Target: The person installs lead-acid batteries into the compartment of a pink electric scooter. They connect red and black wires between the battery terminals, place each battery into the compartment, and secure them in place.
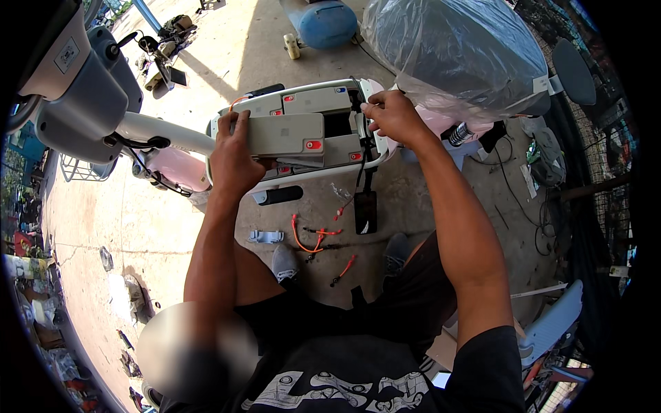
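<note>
My left hand (233, 155) grips a beige battery block (279, 134) with a red terminal, lifted slightly over the open battery compartment of a white scooter frame (265, 177). Other beige batteries (317, 96) with red and blue terminals sit inside, around a dark gap. My right hand (394, 118) is at the compartment's right end, fingers curled beside the black strap (357, 180); what they hold, if anything, is too small to make out. Below, on the concrete, lie several red-orange cables (306, 242) and a pale blue plastic bracket (266, 236).
The scooter's grey front section (89, 96) stands left. A plastic-covered bulky object (454, 48) is right. A blue tank (317, 27) is behind. Loose cables (530, 220), a pale blue panel (551, 323) and scattered parts (165, 58) lie around. My feet (286, 258) flank the cables.
</note>
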`<state>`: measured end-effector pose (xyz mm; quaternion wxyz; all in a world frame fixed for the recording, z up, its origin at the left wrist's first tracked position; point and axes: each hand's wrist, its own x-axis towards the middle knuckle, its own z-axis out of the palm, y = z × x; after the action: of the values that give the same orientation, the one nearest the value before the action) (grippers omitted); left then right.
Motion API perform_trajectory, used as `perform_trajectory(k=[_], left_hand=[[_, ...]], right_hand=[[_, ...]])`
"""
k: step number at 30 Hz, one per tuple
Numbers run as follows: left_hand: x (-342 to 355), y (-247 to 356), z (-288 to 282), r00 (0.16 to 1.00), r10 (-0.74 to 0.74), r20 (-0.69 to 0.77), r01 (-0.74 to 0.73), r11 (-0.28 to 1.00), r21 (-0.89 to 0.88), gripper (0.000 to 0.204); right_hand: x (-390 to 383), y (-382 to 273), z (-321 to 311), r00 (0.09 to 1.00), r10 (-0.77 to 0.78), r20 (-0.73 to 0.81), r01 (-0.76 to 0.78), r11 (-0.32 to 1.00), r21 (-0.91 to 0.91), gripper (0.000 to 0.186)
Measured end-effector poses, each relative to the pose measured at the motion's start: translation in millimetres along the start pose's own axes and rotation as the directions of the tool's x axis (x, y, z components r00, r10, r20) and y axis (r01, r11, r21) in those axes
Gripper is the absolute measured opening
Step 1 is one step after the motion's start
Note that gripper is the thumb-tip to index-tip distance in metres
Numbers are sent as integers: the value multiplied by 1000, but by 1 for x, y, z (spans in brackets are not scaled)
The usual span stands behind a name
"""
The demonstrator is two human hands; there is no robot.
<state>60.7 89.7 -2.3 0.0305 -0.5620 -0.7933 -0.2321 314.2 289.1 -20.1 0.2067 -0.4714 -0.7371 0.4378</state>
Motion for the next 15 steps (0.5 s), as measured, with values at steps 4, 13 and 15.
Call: perform_trajectory(k=[4,13,15], left_hand=[[0,0,0,1000,1,2,-1,1000,0,109],[0,0,1,1000,13,-4,-13,1000,-7,110],[1,-1,0,1000,10,11,-10,1000,3,109]], right_hand=[[-3,-2,0,999,-29,-29,29,1000,8,38],[-7,-13,-4,993,-11,115,13,1000,-16,46],[-8,-9,1,996,-71,56,70,997,24,36]])
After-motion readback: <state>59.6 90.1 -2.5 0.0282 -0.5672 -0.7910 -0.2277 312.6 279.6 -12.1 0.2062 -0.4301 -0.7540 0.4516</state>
